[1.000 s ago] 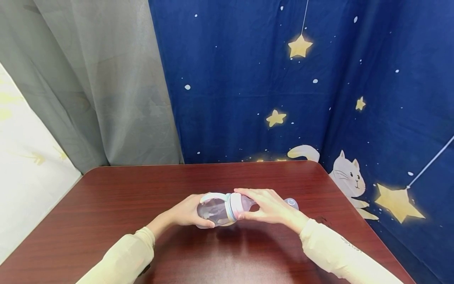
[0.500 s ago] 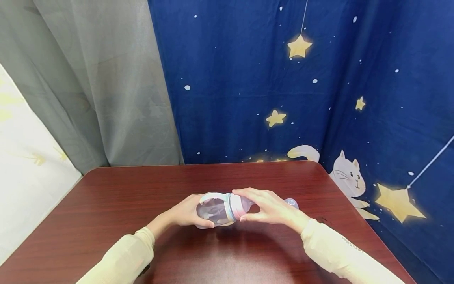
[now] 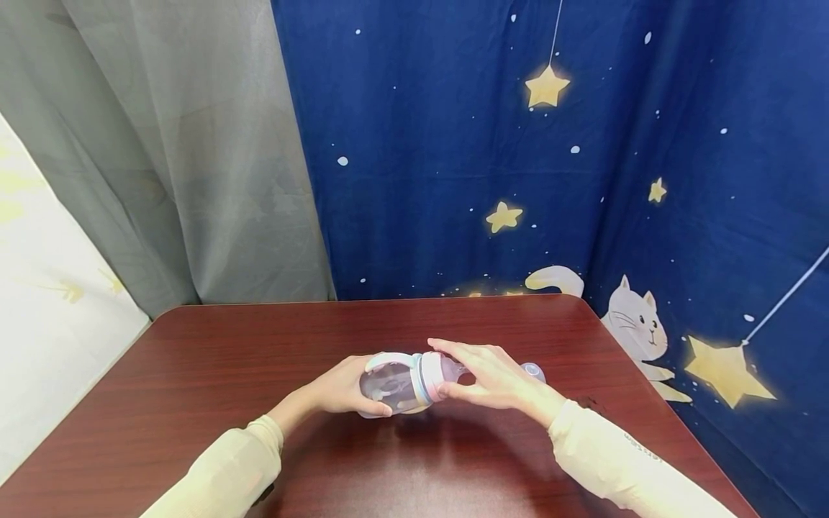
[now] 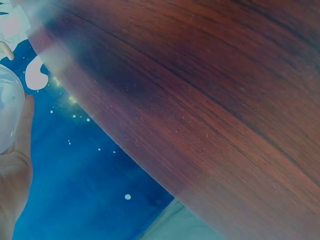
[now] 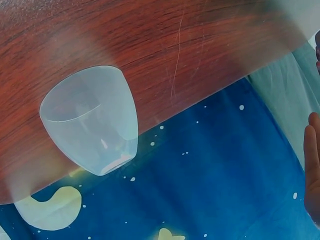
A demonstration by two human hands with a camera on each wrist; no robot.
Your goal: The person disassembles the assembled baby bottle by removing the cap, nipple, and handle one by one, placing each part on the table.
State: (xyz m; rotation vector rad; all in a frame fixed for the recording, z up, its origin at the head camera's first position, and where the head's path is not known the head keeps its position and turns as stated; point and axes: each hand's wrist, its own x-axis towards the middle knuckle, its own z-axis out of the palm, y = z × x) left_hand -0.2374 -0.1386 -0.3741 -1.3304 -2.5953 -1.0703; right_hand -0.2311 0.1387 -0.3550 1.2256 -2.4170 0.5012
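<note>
A clear baby bottle (image 3: 391, 388) with a pale handle (image 3: 388, 357) is held on its side over the table, collar to the right. My left hand (image 3: 343, 385) grips its body; the left wrist view shows only part of that hand (image 4: 15, 180) and the bottle's rounded clear end (image 4: 7, 107). My right hand (image 3: 488, 374) holds the pale pink collar (image 3: 432, 375), thumb on the near side and fingers over the far side. A translucent teat is partly visible under the right hand. The right wrist view catches just the edge of a hand (image 5: 312, 172).
A translucent bottle cap (image 5: 92, 120) stands on the table beyond my right wrist, partly covered in the head view. The reddish-brown table (image 3: 259, 338) extends around both arms. Blue starry curtain (image 3: 440, 144) and grey curtain (image 3: 239, 180) hang behind its far edge.
My right thumb and fingers have shifted around the collar, the index finger now a little higher. The left hand and bottle body stay nearly in place.
</note>
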